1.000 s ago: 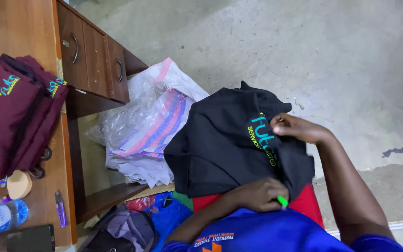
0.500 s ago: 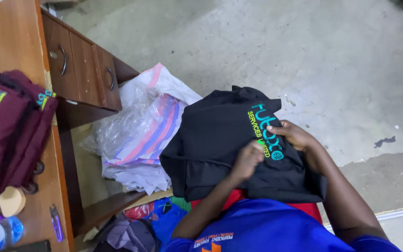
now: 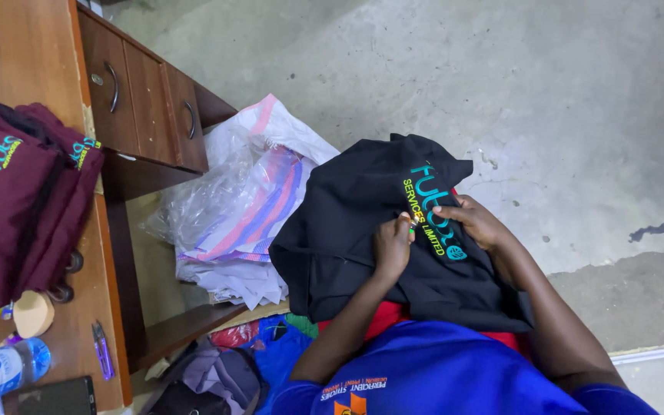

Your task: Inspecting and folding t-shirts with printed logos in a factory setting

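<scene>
In the head view, a black garment (image 3: 393, 238) with teal and yellow-green embroidery lies spread over the person's lap, off the front edge of the wooden bench (image 3: 32, 61), so the stitched area faces up. The left hand (image 3: 392, 244) has its fingers pinched closed on a small green-handled tool (image 3: 411, 224) at the embroidery, while the right hand (image 3: 476, 223) presses curled fingers on the cloth beside it, seemingly keeping it taut. Folded maroon garments (image 3: 17, 200) sit on the bench, and a clear plastic bag of cloth (image 3: 232, 207) rests on the floor beside it.

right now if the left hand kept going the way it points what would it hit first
Probably the right hand: the left hand points up and right across the black shirt, at its embroidered lettering. Depth is unclear.
</scene>
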